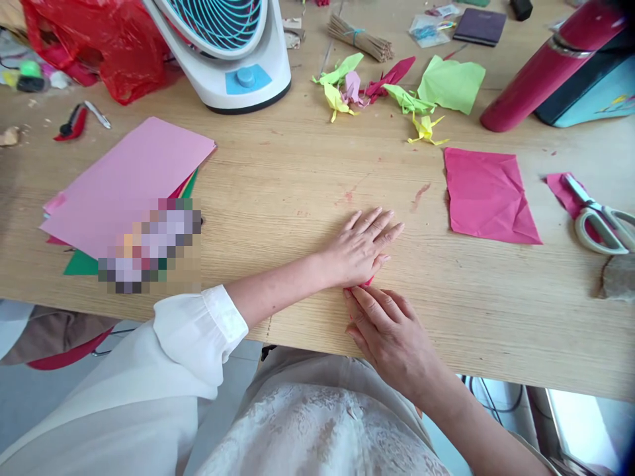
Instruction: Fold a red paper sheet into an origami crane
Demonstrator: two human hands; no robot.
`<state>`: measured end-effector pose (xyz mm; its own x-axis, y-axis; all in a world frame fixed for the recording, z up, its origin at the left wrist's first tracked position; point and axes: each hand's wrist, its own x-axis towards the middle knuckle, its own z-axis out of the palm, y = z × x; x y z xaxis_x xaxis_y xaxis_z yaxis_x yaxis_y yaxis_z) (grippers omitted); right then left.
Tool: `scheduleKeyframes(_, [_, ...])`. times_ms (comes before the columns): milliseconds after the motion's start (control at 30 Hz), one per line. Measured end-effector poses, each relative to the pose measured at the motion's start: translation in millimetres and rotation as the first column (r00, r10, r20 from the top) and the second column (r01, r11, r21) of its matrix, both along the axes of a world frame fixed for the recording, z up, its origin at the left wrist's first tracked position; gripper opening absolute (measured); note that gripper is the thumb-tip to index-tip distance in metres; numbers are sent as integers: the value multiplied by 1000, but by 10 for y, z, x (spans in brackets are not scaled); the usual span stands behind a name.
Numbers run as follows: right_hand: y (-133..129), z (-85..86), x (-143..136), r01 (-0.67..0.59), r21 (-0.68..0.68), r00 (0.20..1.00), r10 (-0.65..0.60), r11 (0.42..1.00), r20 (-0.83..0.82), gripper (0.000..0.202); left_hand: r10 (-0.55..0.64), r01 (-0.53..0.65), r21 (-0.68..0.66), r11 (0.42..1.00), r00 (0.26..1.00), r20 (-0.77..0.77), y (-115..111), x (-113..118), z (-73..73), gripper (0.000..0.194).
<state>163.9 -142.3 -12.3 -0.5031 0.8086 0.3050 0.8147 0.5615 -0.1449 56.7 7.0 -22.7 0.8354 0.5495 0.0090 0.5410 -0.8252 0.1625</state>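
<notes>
My left hand (pixel 362 248) lies flat on the table, fingers stretched out, its palm over a piece of red paper (pixel 368 282). Only small edges of this paper show; the rest is hidden under my hands, so its shape cannot be made out. Against its near edge, my right hand (pixel 389 330) has its fingers drawn together and curled, pinching or pressing the paper close to the table's front edge. To the right of both hands lies a creased pink-red paper sheet (pixel 489 195), roughly square.
Scissors (pixel 602 221) lie at the right beside a red scrap. Folded paper cranes (pixel 425 129) and a green sheet (pixel 451 84) sit farther back. A red flask (pixel 550 66) stands back right, a white fan (pixel 243 73) back left. Pink paper (pixel 139 172) is stacked at left.
</notes>
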Motion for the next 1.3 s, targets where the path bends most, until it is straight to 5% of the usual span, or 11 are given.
scheduleKeyframes(367, [-259,-63,-67,6,-15,1000,-5,1000,14,35,9,-14,76,997,997,72,-46,-9,-5,63])
scheduleKeyframes(733, [-430,-144,-116,78,-55,995,-74,995,70,35,-272,226,295,928,955,123,-125,-39,63,44])
scheduleKeyframes(1067, [-403,-131,-128,116,3,993,-116,993,-2,36,-214,210,39,977,965,152,-283,79,-53,58])
scheduleKeyframes(1300, [-421,-186,-110,113,10,993,-114,993,9,38,-221,211,85,974,967,128,-303,80,-58,60])
